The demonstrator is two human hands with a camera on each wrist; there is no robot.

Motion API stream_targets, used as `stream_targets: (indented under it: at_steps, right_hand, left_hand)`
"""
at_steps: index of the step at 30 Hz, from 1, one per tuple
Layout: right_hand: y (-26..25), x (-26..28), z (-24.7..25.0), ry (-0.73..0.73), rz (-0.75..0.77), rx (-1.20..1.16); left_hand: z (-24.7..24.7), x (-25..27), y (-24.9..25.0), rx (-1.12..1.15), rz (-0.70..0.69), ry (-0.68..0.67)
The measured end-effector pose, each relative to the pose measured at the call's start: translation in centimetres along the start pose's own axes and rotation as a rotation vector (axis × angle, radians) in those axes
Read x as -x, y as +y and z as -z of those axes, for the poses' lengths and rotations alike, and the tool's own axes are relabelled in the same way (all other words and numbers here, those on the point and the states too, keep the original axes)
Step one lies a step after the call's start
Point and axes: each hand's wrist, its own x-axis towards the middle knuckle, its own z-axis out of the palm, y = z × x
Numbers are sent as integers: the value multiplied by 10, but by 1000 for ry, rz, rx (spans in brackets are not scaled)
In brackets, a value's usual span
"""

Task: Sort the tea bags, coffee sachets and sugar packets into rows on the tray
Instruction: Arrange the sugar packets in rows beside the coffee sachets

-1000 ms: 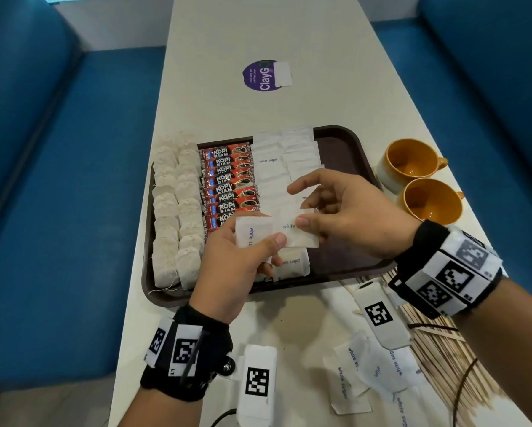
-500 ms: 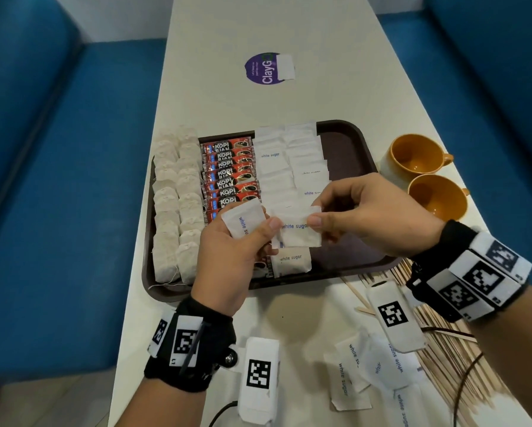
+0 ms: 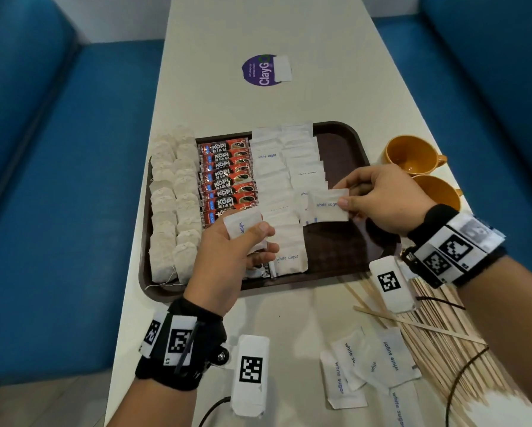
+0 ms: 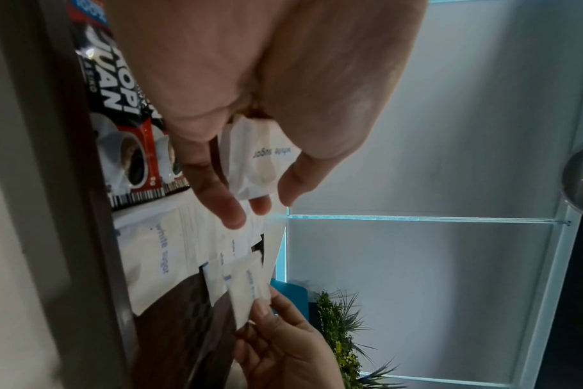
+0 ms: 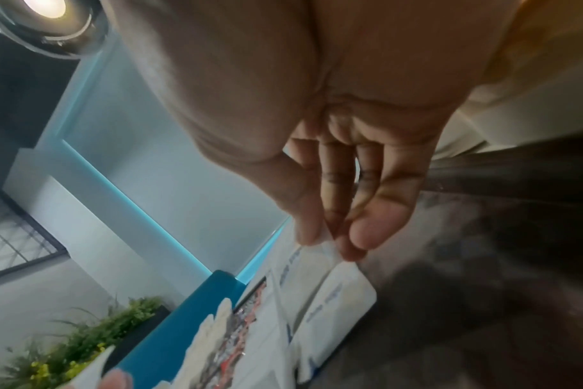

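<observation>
A dark brown tray [image 3: 344,131] holds two rows of beige tea bags [image 3: 172,204] at the left, a row of red coffee sachets [image 3: 227,177] beside them, and rows of white sugar packets [image 3: 286,167] in the middle. My left hand [image 3: 227,257] grips a white sugar packet [image 3: 243,226] over the tray's near side; the left wrist view shows that packet [image 4: 260,158] between thumb and fingers. My right hand [image 3: 378,198] pinches another sugar packet [image 3: 326,208] by its right edge, low over the right sugar row [image 5: 330,310].
Two orange cups [image 3: 412,155] stand right of the tray. Several loose sugar packets [image 3: 372,362] lie on the pale table [image 3: 289,26] near me. A pile of wooden stir sticks [image 3: 437,334] lies at the near right. Blue benches flank the table.
The two hands have parted: the right hand carried its sugar packet to the right, over the right sugar row, while the left hand kept its packet near the coffee sachets.
</observation>
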Motion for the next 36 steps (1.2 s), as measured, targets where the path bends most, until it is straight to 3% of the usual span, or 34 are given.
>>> stream_targets:
  at_steps: [7, 19, 36]
  right_hand:
    - [8, -13, -15, -79, -39, 151]
    - [7, -18, -22, 74, 2, 304]
    - [4, -15, -32, -2, 23, 410]
  left_hand:
    - [-2, 2, 2, -34, 20, -26]
    - [1, 1, 1, -24, 33, -24]
    - [0, 1, -1, 63, 31, -71]
